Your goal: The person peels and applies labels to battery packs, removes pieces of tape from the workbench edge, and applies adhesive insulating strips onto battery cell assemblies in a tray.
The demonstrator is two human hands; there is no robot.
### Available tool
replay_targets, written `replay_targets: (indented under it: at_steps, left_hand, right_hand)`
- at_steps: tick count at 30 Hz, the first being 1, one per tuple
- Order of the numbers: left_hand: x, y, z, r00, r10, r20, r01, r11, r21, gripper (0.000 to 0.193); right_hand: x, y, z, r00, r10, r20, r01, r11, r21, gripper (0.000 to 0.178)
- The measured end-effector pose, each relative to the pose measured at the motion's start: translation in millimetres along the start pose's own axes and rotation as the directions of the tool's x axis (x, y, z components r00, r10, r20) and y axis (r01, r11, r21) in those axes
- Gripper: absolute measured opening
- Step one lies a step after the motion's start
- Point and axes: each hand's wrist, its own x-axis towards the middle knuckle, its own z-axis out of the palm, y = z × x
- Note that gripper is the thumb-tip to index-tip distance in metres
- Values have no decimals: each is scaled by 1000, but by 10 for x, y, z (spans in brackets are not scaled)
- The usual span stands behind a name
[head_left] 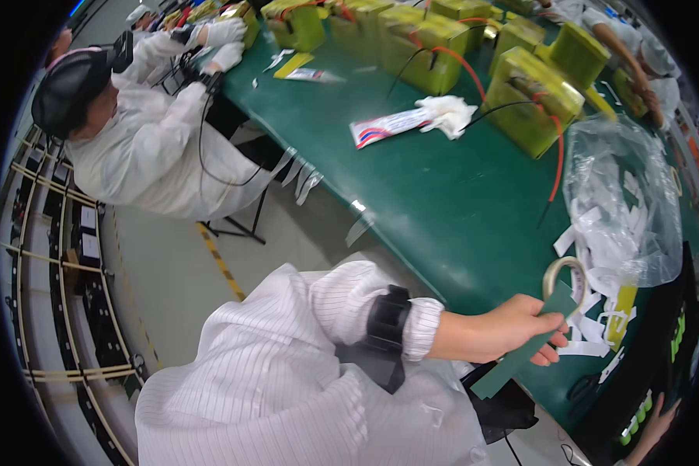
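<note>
My left hand (524,330) reaches across to the right over the table edge, closed on a flat dark-green strip (499,378), pinched between thumb and fingers. Just beyond the fingers is a roll of tape (553,273), partly covered by the strip's upper end; whether the hand touches it I cannot tell. White paper scraps (586,342) and a yellow strip (620,314) lie beside it. At the lower right rim, small and bent by the lens, my right hand (654,431) shows with fingers apart, holding nothing visible, near a black surface with bright green pieces (637,419).
Yellow-wrapped blocks (532,101) with red and black wires stand along the far side of the green table (443,210). A white-and-red tube (388,126), crumpled tissue (448,116) and clear bag of scraps (621,194) lie there. A co-worker in white (163,147) sits at left.
</note>
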Motion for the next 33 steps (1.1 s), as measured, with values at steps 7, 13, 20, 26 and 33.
replay_targets:
  at_steps: [7,13,20,26,33]
  left_hand:
    - [4,-279,125,975,149,164,-188,947,259,20]
    - [80,-343,123,970,171,174,-221,919,327,22]
    - [250,-362,262,963,102,248,-167,952,257,25]
    - [221,-221,369,980,30,196,-108,908,404,27]
    - [374,-423,736,811,-452,371,283,858,428,28]
  right_hand:
    - [-1590,-2002,-1675,868,-494,-52,230,306,924,40]
    - [-1823,-2478,-1457,881,-466,-83,148,103,984,12]
    - [-1732,-2457,-1451,936,-325,-136,119,-71,990,19]
    - [-1815,-2421,-1512,924,-314,-218,167,-179,969,24]
    - [-2011,-1889,-1250,950,-89,-299,218,-496,840,6]
